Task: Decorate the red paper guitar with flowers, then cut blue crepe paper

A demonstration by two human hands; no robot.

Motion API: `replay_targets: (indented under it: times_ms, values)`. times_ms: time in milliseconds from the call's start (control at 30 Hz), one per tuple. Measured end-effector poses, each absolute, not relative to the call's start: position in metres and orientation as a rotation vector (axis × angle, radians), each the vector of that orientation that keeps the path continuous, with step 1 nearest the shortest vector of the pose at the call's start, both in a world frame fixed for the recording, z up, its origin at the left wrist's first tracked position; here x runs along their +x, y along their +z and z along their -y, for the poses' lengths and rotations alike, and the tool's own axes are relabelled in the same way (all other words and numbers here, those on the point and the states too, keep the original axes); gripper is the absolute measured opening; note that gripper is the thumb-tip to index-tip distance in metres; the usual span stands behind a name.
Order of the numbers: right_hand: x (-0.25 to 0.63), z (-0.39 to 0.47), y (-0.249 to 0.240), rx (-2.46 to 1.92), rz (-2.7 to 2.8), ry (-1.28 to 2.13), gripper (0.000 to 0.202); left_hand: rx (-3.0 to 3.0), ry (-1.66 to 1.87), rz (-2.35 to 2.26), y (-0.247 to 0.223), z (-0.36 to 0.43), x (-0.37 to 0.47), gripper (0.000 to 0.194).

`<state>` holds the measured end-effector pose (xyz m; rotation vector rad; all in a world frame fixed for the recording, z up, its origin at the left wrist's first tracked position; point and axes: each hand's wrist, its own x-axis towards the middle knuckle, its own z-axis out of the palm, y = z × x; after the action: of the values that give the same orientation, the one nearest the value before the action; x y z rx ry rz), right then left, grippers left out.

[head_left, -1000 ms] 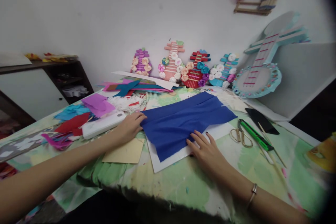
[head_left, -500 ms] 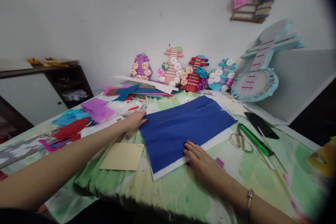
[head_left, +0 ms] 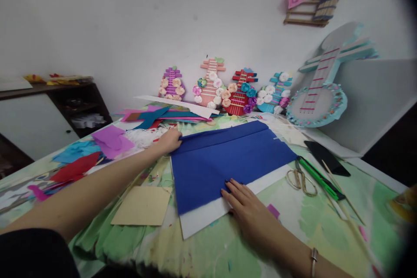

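Observation:
A dark blue sheet [head_left: 221, 160], thin and lightly creased, lies over a white board [head_left: 205, 217]. White shows along the near side, widest at the near left corner. Across the far side the blue runs in a folded-looking band. My left hand [head_left: 171, 140] is closed on the sheet's far left corner, its thumb hidden. With fingers stretched out, my right hand [head_left: 249, 202] rests at the near edge, fingertips on the blue and the palm low over the board and tablecloth. Beside the board's left side lies a beige card [head_left: 142, 206].
Scissors [head_left: 301, 181], a green utility knife [head_left: 321, 178], a thin stick [head_left: 343, 191] and a black flat piece [head_left: 327, 158] lie to the right. Coloured scraps [head_left: 112, 141] spread on the left. Flower-decorated model instruments [head_left: 241, 95] lean against the wall behind.
My left hand has drawn the blue sheet away from me. More white board shows at the near left, and the band along the far side is broader. My right hand stays at the near edge.

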<state>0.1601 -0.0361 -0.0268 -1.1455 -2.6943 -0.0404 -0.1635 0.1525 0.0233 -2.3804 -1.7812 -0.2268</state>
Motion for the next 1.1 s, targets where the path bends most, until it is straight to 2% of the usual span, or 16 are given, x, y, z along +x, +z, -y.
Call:
replay_targets:
  times_ms: [167,333,433,567,667,867,933,1100]
  values:
    - [0.161,0.036,-0.030,-1.271,2.659,-0.090,0.052,-2.421,-0.336,1.660,0.023,-0.121,-0.166,0.033]
    - [0.161,0.035,-0.033,-1.250,2.666,-0.154,0.053,-2.718,-0.293,1.481,0.038,-0.044,-0.187,0.022]
    - [0.163,0.034,-0.038,-1.221,2.665,-0.198,0.054,-2.875,-0.169,1.468,0.037,-0.004,-0.205,0.027]
    - [0.166,0.031,-0.045,-1.218,2.644,-0.251,0.051,-2.928,-0.041,1.677,0.032,0.013,-0.222,0.050]
    - [0.167,0.030,-0.048,-1.222,2.636,-0.277,0.051,-2.925,-0.026,1.758,0.036,0.012,-0.223,0.041]
    - [0.168,0.029,-0.049,-1.208,2.629,-0.263,0.050,-2.870,-0.019,1.920,0.080,0.019,-0.233,0.019]
    - [0.168,0.029,-0.050,-1.208,2.624,-0.241,0.050,-2.828,-0.043,1.980,0.101,0.023,-0.244,0.021]
    - [0.167,0.029,-0.050,-1.219,2.597,-0.164,0.050,-2.564,-0.450,2.039,0.137,0.027,-0.252,0.026]
